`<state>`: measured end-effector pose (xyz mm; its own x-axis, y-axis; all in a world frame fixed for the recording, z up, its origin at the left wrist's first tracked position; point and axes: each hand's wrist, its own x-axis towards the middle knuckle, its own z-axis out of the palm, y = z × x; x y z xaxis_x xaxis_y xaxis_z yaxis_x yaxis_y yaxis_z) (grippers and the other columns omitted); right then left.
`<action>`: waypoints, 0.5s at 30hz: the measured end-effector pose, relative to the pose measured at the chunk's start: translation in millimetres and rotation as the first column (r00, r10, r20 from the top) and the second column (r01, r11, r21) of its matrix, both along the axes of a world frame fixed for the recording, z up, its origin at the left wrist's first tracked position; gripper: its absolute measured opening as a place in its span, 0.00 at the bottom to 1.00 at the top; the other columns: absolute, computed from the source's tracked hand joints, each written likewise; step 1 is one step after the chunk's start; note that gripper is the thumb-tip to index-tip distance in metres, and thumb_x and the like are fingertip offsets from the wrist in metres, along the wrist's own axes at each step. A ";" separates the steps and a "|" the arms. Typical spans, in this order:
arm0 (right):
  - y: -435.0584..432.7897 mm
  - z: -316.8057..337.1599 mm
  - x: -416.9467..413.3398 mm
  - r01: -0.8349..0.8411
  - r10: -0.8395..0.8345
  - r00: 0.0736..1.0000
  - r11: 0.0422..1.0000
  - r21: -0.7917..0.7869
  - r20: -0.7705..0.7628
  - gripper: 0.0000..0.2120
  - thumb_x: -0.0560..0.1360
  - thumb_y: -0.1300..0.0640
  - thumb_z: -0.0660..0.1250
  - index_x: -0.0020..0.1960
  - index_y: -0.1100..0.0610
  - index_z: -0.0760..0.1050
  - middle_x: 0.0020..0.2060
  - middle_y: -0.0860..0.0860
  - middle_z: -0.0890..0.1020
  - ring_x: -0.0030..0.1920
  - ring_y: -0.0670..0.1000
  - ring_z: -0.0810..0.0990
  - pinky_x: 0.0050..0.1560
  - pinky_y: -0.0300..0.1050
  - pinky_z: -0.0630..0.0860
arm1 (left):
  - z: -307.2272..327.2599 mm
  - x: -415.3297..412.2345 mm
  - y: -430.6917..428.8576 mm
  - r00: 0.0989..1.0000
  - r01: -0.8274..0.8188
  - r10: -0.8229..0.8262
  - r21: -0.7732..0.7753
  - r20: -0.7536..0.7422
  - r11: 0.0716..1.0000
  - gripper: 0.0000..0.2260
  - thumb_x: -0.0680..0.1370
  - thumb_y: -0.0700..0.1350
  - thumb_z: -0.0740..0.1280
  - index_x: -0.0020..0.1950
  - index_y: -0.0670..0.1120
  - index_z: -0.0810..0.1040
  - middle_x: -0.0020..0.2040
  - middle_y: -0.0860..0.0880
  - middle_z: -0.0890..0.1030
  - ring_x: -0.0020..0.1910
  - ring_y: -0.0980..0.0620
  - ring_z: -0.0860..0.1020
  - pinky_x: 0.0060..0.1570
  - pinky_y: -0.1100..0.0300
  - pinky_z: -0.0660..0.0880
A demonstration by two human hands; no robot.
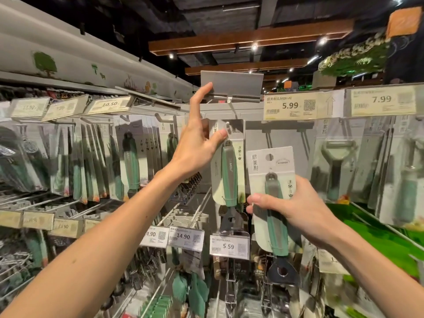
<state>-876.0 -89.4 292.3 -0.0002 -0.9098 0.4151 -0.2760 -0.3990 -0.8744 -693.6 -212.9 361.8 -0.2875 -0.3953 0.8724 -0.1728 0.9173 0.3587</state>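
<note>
Shop peg wall [254,134]: L hand [199,143] pinches hung pack [229,177] at hook [227,124]; R hand [296,210] grips 2nd pack [270,166]; best align its hole w/ hook tip.

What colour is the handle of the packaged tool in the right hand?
The handle is teal green with a grey strip, best in head view.

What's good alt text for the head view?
In a shop aisle, the right hand grips a carded green-handled tool near a peg hook, while the left hand pinches a matching pack hanging on it, index finger at the raised label flap.
</note>
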 end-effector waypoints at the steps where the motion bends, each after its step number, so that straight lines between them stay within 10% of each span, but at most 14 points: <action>1: -0.2 0.3 2.5 -0.008 0.008 0.999 1.000 -0.001 0.042 0.16 0.70 0.58 0.75 0.56 0.57 0.78 0.45 0.53 0.87 0.45 0.55 0.87 0.52 0.56 0.82 | -2.2 -1.4 -1.9 0.999 -0.038 0.038 -0.032 0.007 0.999 0.38 0.77 0.37 0.69 0.79 0.56 0.51 0.77 0.44 0.61 0.38 0.44 0.79 0.43 0.55 0.79; 6: -4.1 1.2 10.0 -0.033 0.036 0.984 0.999 -0.019 0.172 0.10 0.74 0.57 0.69 0.55 0.55 0.77 0.44 0.58 0.86 0.44 0.59 0.86 0.43 0.48 0.83 | -7.1 -8.0 -14.3 0.981 -0.191 0.195 -0.118 0.018 0.974 0.45 0.75 0.33 0.70 0.80 0.55 0.44 0.72 0.38 0.70 0.29 0.55 0.74 0.32 0.65 0.76; 10: -8.5 -1.9 9.7 -0.073 0.066 0.966 0.997 0.018 0.248 0.11 0.76 0.64 0.67 0.57 0.57 0.75 0.39 0.55 0.86 0.39 0.57 0.85 0.38 0.45 0.82 | -11.1 -9.2 -21.3 0.970 -0.242 0.245 -0.092 0.014 0.966 0.46 0.75 0.35 0.72 0.80 0.51 0.42 0.39 0.48 0.82 0.32 0.54 0.79 0.39 0.62 0.80; 15: -11.0 -5.3 5.7 -0.139 0.130 0.961 0.990 0.016 0.246 0.18 0.68 0.60 0.65 0.58 0.58 0.72 0.40 0.55 0.85 0.41 0.54 0.85 0.38 0.40 0.80 | -9.9 -1.5 -13.8 0.958 -0.280 0.285 -0.135 0.017 0.951 0.42 0.77 0.40 0.71 0.80 0.55 0.47 0.49 0.50 0.74 0.41 0.60 0.74 0.47 0.70 0.70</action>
<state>-870.3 -100.4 287.0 0.0257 -0.9214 0.3879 0.0010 -0.3880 -0.9217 -695.1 -226.7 352.0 -0.2129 -0.3490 0.9126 -0.4420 0.8674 0.2286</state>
